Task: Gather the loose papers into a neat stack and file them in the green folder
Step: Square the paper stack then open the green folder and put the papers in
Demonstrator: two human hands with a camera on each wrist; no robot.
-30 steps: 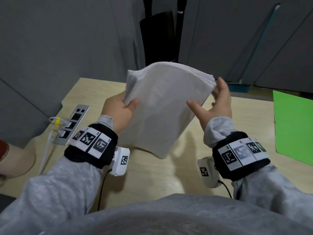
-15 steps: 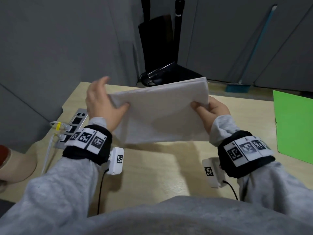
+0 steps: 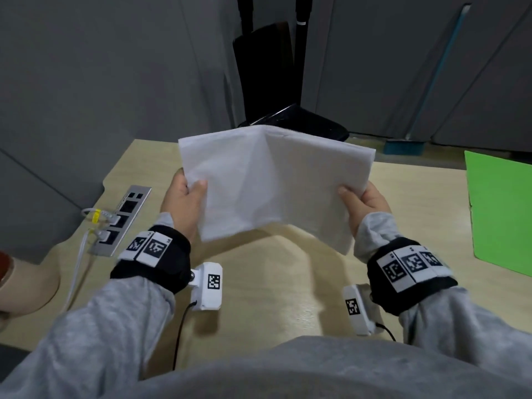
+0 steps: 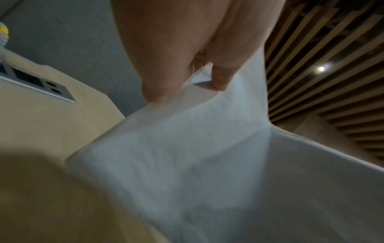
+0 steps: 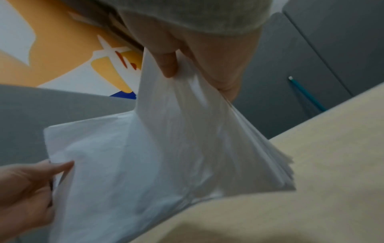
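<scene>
Head view alone shows green folder (image 3: 501, 208); both hands grip papers (image 3: 273, 182).

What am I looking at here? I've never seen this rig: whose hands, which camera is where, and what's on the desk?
No machine: a person in grey sleeves wears a head camera and one camera on each wrist. The head view looks down at a wooden desk. The left hand and right hand each grip a side of a white paper stack, held above the desk and bent along the middle. The wrist views show that stack from below. A green folder lies at the right, a socket panel at the left.
</scene>
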